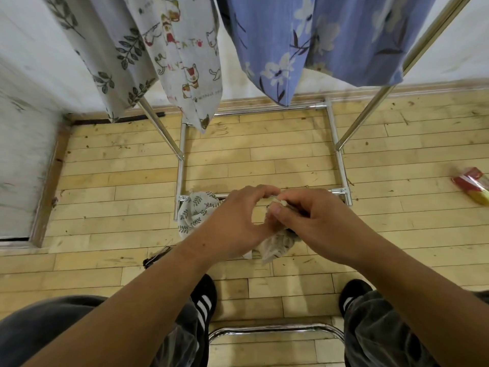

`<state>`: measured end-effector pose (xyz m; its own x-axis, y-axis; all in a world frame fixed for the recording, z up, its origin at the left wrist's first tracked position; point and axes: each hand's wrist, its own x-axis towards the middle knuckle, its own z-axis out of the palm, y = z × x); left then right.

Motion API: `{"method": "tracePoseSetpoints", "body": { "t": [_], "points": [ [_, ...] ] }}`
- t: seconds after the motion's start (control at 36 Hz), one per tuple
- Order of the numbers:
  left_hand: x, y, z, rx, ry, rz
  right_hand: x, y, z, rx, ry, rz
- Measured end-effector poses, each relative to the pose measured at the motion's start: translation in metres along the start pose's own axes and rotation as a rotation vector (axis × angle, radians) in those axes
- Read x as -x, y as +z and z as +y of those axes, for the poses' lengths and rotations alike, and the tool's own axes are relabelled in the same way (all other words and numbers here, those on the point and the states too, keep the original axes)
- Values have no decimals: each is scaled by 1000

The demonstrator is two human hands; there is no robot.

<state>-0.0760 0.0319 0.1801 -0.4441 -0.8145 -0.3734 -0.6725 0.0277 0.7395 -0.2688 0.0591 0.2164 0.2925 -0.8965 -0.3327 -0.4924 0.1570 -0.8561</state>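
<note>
Cotton, thin and crumpled, pale with a small dark leaf print: the cloth (277, 245) is bunched between my two grips, held above the floor (264, 160) just in front of the rack's near bar. My right grip (317, 226) is closed tight, thumb pressed flat against curled fingers, pinching a puckered edge of the fabric. My left grip (238, 221) is curled too, fingertips arched over to meet the right at that same edge, with a round gap left under them. The rest of the cloth sags in soft wrinkles below both wrists, and a rounded fold bulges out past my left grip. The rack (341, 165) is bright chrome tubing, smooth and round, with boxy joints at the corners. Three flat cloths hang from it: a leaf print (105, 49), a cat print (185, 49), a blue floral (317, 35). The floor is yellow wood strips, scuffed and worn. A red and yellow packet (473, 186) lies well off to my right.
</note>
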Motion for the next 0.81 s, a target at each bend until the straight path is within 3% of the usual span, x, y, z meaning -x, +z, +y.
{"method": "tracePoseSetpoints", "body": {
  "t": [0.31, 0.42, 0.64, 0.81],
  "points": [
    [-1, 5, -6, -26, -26, -28, 4, 3, -9, -10, -66, -96],
    [-4, 4, -9, -31, -109, 15, 3, 2, -9, -11, -36, -95],
    [-5, 7, -8, -104, -79, 87, 1, 1, -8, 15, 50, -117],
    [-3, 4, -6, -91, -30, 22, 1, 2, -7, 39, 94, -54]
  ]
}}
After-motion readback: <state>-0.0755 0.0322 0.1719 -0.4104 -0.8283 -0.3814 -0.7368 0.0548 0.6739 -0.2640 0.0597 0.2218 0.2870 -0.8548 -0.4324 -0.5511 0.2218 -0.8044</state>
